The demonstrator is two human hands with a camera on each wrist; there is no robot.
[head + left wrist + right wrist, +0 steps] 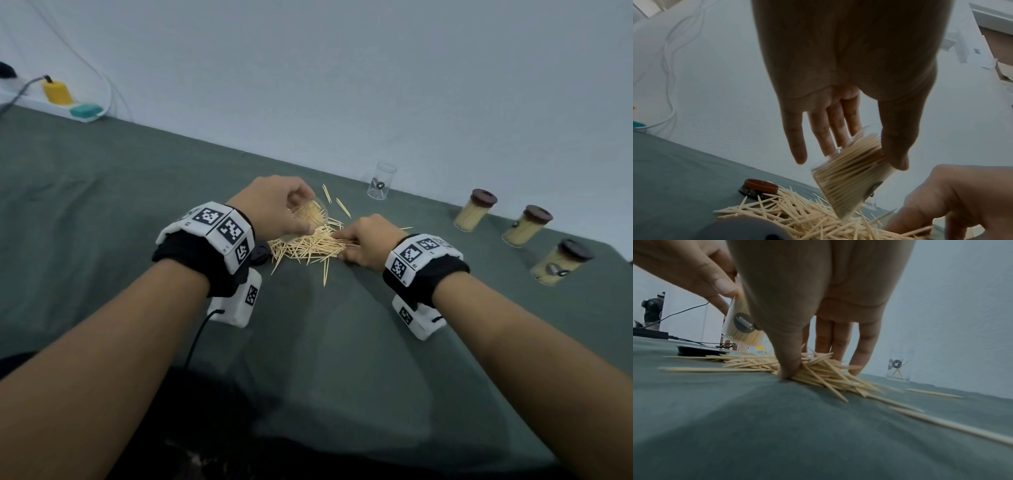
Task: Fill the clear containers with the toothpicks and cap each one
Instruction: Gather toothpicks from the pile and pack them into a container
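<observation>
My left hand (274,209) grips a clear container (851,178) nearly full of toothpicks, tilted above the pile (308,245) of loose toothpicks on the green cloth. In the right wrist view the same container (743,326) shows a round black label. My right hand (363,241) is down on the right side of the pile, its thumb (789,368) and fingers pinching a bunch of toothpicks (818,369). A brown cap (759,188) lies upside down left of the pile. An almost empty clear container (382,181) stands at the table's far edge.
Three capped, filled containers (474,209) (525,226) (560,262) stand in a row at the right. A few stray toothpicks (337,202) lie beyond the pile. A power strip with a yellow plug (56,91) sits at the far left by the wall.
</observation>
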